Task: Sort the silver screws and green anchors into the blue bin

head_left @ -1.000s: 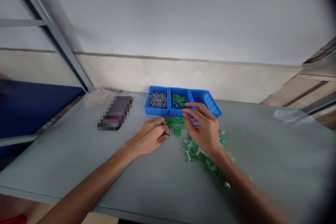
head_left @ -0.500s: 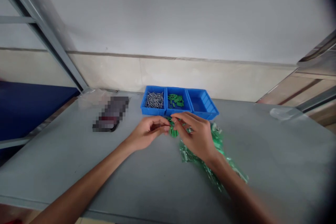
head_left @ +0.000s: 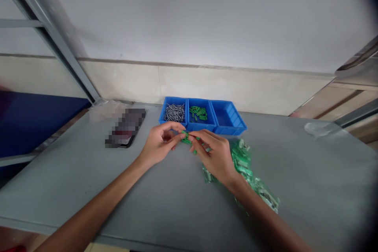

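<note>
My left hand (head_left: 161, 143) and my right hand (head_left: 214, 155) meet fingertip to fingertip over the grey table (head_left: 165, 197), both pinching a small green plastic piece (head_left: 185, 135). A small heap of loose green pieces (head_left: 191, 143) lies just under the fingers, partly hidden. Behind the hands stands a blue three-part tray (head_left: 229, 129): its left part holds metal nails (head_left: 174, 112), its middle part green pieces (head_left: 198, 112), its right part shows only blue floor. A clear bag of green pieces (head_left: 251, 173) lies under my right wrist.
A dark blurred flat object (head_left: 125, 127) lies left of the tray. A clear plastic bag (head_left: 108, 108) sits at the back left, another clear plastic thing (head_left: 320, 128) at the far right. A grey metal frame post (head_left: 59, 43) slants up on the left. A wall runs behind the table.
My right hand came back from above the tray toward me and joined my left hand. My left hand rose off the table and its fingers closed on a green piece.
</note>
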The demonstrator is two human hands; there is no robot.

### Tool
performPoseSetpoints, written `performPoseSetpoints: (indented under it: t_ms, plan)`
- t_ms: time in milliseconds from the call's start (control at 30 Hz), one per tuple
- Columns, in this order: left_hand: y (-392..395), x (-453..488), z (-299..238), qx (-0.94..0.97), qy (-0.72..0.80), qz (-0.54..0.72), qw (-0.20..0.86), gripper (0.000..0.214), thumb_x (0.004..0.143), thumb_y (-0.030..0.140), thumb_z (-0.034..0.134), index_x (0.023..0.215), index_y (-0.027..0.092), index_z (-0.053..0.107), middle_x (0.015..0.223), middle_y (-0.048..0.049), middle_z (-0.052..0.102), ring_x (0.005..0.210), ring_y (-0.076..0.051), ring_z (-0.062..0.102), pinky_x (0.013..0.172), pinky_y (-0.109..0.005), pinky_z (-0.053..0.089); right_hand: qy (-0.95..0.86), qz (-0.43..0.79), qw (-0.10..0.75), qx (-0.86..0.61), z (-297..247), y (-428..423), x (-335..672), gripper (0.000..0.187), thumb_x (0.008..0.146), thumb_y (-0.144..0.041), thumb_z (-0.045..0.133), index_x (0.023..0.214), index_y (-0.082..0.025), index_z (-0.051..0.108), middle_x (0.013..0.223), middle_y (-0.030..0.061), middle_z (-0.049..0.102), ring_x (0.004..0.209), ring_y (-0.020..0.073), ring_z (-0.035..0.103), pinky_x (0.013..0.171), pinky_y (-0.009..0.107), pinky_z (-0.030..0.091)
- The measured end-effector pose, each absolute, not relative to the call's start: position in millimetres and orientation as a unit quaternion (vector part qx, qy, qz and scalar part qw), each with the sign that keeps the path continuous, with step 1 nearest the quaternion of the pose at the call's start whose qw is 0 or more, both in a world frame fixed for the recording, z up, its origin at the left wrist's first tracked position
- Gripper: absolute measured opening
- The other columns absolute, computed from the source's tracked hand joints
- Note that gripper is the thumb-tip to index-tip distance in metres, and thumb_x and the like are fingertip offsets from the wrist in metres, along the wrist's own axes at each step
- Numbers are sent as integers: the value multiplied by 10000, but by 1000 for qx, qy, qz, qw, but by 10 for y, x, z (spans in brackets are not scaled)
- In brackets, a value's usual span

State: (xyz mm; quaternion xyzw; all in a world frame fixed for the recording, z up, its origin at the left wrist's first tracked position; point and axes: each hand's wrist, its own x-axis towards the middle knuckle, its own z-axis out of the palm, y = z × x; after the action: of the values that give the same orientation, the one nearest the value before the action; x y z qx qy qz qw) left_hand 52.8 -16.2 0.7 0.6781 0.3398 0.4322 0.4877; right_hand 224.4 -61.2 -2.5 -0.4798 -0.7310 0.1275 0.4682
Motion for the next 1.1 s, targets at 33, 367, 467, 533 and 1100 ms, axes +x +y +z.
performPoseSetpoints:
  t_ms: [33, 367, 467, 533, 1100]
  plan:
    - [-172, 526, 21, 686, 347, 437, 468, 134, 820, 242, 657, 916, 149, 647, 632, 22, 558, 465, -48, 440, 434, -166, 356, -727, 144, 472, -478, -31, -610, 2240, 160, 898, -199, 515, 942, -189, 669, 772, 26, 667, 594, 105, 633, 501, 199, 514]
    - [-205, 552, 10, 706, 276, 460, 462, 109, 799, 192, 677, 892, 139, 698, 882, -45, 612, 505, -48, 528, 466, -196, 446, -762, 38, 457, -457, -124, -588, 2255, 143, 880, -147, 525, 932, -164, 657, 883, 68, 688, 728, 149, 659, 611, 254, 514]
    - [-213, 554, 1, 710, 274, 458, 460, 103, 796, 185, 680, 883, 135, 701, 867, -40, 601, 503, -45, 532, 469, -196, 452, -766, 30, 457, -451, -130, -588, 2247, 147, 879, -139, 520, 936, -160, 654, 907, 71, 685, 748, 150, 651, 626, 262, 510]
    - [-213, 551, 11, 703, 277, 452, 475, 106, 803, 195, 671, 886, 133, 696, 874, -43, 610, 501, -45, 542, 465, -193, 456, -762, 39, 464, -450, -125, -589, 2240, 135, 874, -145, 532, 933, -165, 652, 911, 62, 682, 709, 134, 642, 613, 253, 511]
    - [-142, 498, -7, 652, 318, 361, 586, 194, 831, 306, 641, 917, 132, 646, 606, -8, 629, 491, -109, 602, 409, -185, 425, -739, 32, 474, -477, -77, -653, 2215, 109, 897, -176, 512, 932, -175, 615, 877, 37, 660, 601, 95, 602, 548, 225, 499]
